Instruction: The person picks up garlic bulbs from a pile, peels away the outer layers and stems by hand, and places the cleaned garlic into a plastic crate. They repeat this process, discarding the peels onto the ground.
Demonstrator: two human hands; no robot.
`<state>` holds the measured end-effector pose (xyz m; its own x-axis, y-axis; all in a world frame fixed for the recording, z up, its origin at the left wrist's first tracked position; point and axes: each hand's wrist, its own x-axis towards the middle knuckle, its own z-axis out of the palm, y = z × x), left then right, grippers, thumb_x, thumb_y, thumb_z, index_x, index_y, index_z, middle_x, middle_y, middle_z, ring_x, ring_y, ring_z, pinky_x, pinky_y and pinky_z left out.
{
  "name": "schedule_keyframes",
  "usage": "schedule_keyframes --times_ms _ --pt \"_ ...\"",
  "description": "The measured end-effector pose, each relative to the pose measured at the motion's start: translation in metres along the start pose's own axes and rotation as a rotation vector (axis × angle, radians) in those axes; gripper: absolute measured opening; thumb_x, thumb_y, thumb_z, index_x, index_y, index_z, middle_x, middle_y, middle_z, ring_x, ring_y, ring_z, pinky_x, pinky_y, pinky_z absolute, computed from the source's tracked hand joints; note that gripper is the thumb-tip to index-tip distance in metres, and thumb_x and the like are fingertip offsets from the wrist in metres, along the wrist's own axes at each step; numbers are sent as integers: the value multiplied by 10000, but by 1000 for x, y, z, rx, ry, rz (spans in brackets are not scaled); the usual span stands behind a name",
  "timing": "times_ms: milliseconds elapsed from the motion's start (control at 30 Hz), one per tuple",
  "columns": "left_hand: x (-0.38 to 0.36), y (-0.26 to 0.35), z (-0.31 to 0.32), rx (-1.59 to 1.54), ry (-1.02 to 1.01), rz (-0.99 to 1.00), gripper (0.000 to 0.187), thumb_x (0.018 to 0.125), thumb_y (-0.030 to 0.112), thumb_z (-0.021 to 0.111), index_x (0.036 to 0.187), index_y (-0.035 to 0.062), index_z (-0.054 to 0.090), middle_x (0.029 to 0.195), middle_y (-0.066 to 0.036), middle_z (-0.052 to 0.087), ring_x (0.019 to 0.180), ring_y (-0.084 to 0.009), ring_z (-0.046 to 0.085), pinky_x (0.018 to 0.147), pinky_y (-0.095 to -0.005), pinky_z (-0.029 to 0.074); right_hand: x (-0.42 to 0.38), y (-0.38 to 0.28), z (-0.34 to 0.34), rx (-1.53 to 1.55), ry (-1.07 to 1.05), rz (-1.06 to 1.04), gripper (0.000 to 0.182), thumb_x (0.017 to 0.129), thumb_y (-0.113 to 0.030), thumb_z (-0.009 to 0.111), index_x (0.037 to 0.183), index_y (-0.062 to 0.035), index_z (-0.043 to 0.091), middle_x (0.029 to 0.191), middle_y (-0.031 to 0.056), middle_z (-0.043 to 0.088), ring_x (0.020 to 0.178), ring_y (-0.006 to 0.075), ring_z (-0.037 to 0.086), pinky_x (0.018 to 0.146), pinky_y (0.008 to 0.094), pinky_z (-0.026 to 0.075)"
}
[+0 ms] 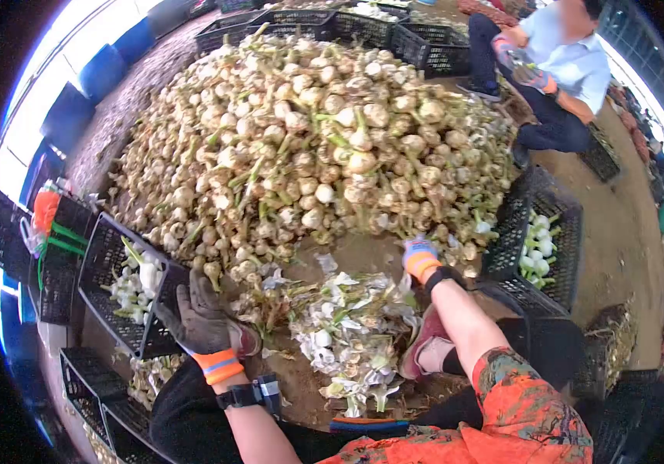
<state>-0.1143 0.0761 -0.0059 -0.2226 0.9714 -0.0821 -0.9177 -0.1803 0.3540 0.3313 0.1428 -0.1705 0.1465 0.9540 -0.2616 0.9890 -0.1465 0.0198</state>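
Observation:
A large heap of garlic bulbs (293,147) with stalks fills the middle. My left hand (202,319), in a dark glove with an orange cuff, is spread beside a black crate (107,255) holding peeled white garlic (137,284); nothing shows in its fingers. My right hand (420,257), in a grey-blue and orange glove, reaches to the heap's near right edge; its fingertips are partly hidden among the bulbs. Between my feet lies a pile of papery skins and trimmings (347,332).
Another black crate (571,255) with cleaned garlic (539,251) stands at the right. A co-worker (571,69) with gloved hands sits at the upper right. More black crates (432,58) line the heap's far edge. Blue barrels (69,116) stand at the upper left.

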Motion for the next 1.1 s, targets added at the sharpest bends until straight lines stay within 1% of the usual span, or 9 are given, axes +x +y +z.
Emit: schedule_keyframes --times_ms 67,167,267,300,333,367,500,800,1100 --pt "1 -24 -18 318 108 237 511 900 432 452 1257 69 399 1343 -181 398 1135 -338 474 995 -451 367 14 6 6 -53 -38 -52 290 766 -162 507 1028 -154 631 1054 193 585 937 347 592 782 427 482" --pt "-11 -68 -13 390 313 -98 368 877 333 532 1159 100 497 1075 -110 565 959 -285 565 875 -435 455 6 7 12 209 112 75 211 767 -158 535 949 -127 635 926 204 616 874 341 605 735 390 494" --pt "-28 -113 -13 727 127 -176 432 859 91 563 1271 82 433 1189 -101 533 1069 -230 531 878 -347 469 -8 -4 16 1741 -283 267 216 773 -109 583 955 -1 627 836 71 645 714 173 598 627 279 471" --pt "-32 -127 -14 812 49 -166 475 849 29 561 1298 79 414 1221 -97 520 1107 -215 509 918 -351 446 -29 -22 -9 1899 -524 143 222 829 -156 515 974 -19 612 857 113 647 692 195 597 602 304 477" --pt "-40 -138 -3 806 -19 -214 510 840 5 568 1315 63 392 1253 -98 495 1126 -203 492 937 -327 427 -69 -50 -53 1476 -56 -441 235 855 -127 479 1013 -4 600 876 94 643 664 192 587 600 289 479" --pt "-47 -145 7 803 -88 -259 546 832 -20 574 1333 47 369 1285 -98 470 1146 -190 475 955 -302 408 -66 -67 -34 2238 -590 -122 257 873 -166 500 1042 4 591 897 89 639 678 176 589 598 272 478" --pt "-66 -150 30 688 -187 -138 479 859 18 562 1309 53 399 1230 -73 506 1069 -170 520 889 -291 452 -142 -127 -137 2303 -702 -323 322 874 -131 553 1172 -13 526 1080 66 606 902 147 601 776 254 487" --pt "-89 -130 47 799 -324 239 490 726 -48 678 1171 18 486 1177 -85 524 1037 -195 533 893 -339 456 -156 -153 -152 1822 -7 -382 165 830 -86 604 979 -15 612 927 28 643 809 103 589 746 236 468" --pt "-101 -121 61 448 -347 118 421 749 -69 633 1140 20 504 1133 -82 552 1018 -190 543 885 -341 460 -182 -146 -173 1876 -81 -509 267 816 -99 627 1055 6 572 971 60 634 863 140 612 797 258 486"
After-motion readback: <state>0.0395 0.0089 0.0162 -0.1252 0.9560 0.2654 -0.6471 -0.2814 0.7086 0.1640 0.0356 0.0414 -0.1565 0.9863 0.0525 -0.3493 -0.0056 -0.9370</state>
